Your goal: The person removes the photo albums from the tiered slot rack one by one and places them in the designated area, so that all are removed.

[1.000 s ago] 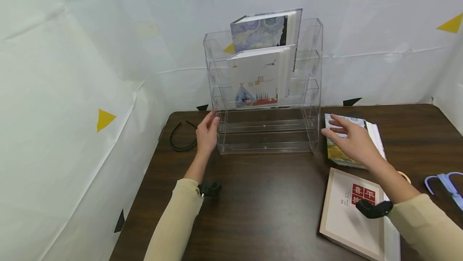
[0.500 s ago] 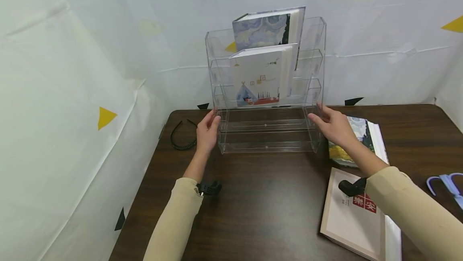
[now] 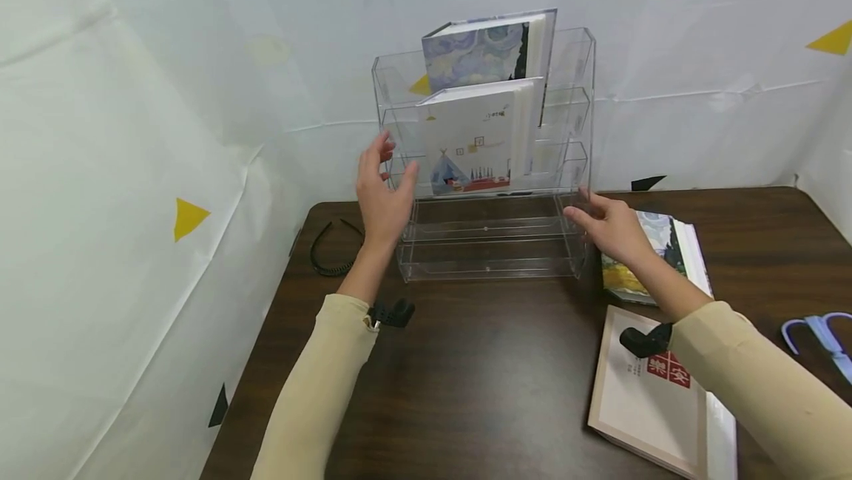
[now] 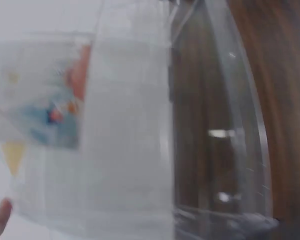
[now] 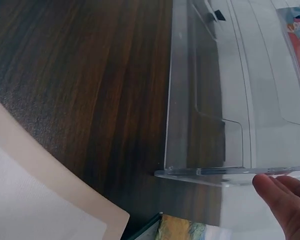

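A clear acrylic tiered rack (image 3: 489,270) stands upright at the back of the table. Its top tier bears a book with a swirling painted cover (image 3: 475,58), and lower down a white book with a tent drawing (image 3: 469,140) leans in it. My left hand (image 3: 384,195) is raised beside the rack's left side, fingers loosely bent and thumb apart, holding nothing. In the blurred left wrist view only fingertips (image 4: 1,215) show. My right hand (image 3: 615,228) rests its thumb and fingertips against the rack's right side, from outside; the right wrist view shows the thumb (image 5: 270,192) at the panel edge.
Right of the rack lies a book with a painted cover (image 3: 655,232). Nearer lies a beige book with red squares (image 3: 619,399), partly under my right sleeve. A blue headband-like item (image 3: 822,332) is at the far right. A black hairband (image 3: 329,270) lies left of the rack.
My right hand moved left from above the painted book to the rack's right side. My left hand let go of the rack's lower left side and rose.
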`<state>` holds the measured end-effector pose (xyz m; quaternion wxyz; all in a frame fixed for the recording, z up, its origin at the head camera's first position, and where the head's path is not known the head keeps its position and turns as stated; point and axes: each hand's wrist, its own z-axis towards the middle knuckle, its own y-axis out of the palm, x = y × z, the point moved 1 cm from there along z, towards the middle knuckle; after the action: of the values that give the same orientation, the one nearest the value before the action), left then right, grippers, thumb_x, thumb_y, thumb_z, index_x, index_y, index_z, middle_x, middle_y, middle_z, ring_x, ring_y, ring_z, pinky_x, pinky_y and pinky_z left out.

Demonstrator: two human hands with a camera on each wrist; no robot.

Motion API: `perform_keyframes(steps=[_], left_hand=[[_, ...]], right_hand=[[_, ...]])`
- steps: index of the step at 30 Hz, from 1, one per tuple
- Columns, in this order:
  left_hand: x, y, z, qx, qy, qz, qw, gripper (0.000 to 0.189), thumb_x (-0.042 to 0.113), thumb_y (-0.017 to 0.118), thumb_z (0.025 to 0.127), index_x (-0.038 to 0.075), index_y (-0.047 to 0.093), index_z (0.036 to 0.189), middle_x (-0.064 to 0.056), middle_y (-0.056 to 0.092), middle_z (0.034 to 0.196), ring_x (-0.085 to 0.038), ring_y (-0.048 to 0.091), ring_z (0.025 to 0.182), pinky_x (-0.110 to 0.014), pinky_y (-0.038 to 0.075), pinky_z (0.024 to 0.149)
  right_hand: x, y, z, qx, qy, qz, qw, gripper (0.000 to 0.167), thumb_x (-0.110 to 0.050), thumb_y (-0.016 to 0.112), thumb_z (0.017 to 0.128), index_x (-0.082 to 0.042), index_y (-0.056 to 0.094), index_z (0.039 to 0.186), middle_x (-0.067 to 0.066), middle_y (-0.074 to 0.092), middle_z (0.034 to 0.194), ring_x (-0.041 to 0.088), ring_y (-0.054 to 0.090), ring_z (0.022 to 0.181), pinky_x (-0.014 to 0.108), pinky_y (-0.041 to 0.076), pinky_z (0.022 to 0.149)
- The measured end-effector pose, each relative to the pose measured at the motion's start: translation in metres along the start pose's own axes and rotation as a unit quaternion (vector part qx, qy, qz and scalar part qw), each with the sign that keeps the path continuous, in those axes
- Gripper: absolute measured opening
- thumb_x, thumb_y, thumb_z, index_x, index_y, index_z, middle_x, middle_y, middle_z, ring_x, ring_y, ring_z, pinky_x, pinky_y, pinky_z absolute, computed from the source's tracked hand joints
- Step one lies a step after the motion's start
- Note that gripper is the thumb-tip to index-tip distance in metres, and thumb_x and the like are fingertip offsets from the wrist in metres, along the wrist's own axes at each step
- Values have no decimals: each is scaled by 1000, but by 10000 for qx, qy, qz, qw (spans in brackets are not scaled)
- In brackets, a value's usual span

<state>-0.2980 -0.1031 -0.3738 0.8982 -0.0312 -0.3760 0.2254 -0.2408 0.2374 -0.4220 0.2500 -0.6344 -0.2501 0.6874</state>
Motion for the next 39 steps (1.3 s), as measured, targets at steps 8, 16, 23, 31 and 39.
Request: perform_keyframes(steps=[8,16,23,31,39], left_hand=[[16,39,16,-971,-846,-347,9911,62,29,72,92,9,46,144,-9,57,129,-21,57,111,-39,51,88],[14,54,23,-700,-1117,-921,9870,45,21,75,89,6,54,126,-9,62,118,-18,61,106,-34,52,84],[28,50,19,-861,-389,-1504,9841,37,2,71,89,-3,51,120,-18,63,115,-26,63,106,-35,52,84],[49,15,5,-697,421,-2369,9681,39,-11,69,85,-6,50,120,-13,64,113,-24,62,103,-35,50,84],[28,-64,-54,-520,-288,-2174,9743,33,-7,66,90,-1,52,119,-12,65,105,-24,65,91,-32,54,72]], right_hand=[[1,-2,0,-131,94,219,9996,70,-44,54,100,-5,29,154,32,49,136,41,69,90,53,53,82],[-2,-2,0,-184,148,354,9991,71,-44,54,100,-6,28,154,31,47,139,43,68,94,51,53,83],[-1,-3,0,-216,201,481,9984,70,-42,55,100,-6,28,154,31,45,141,44,67,97,45,54,80],[0,-7,1,-590,390,1103,9914,70,-39,55,100,-8,25,155,27,35,150,45,57,116,35,55,80],[-2,-9,1,-983,861,1819,9746,70,-38,52,102,-7,21,156,22,23,158,41,37,137,42,48,91]])
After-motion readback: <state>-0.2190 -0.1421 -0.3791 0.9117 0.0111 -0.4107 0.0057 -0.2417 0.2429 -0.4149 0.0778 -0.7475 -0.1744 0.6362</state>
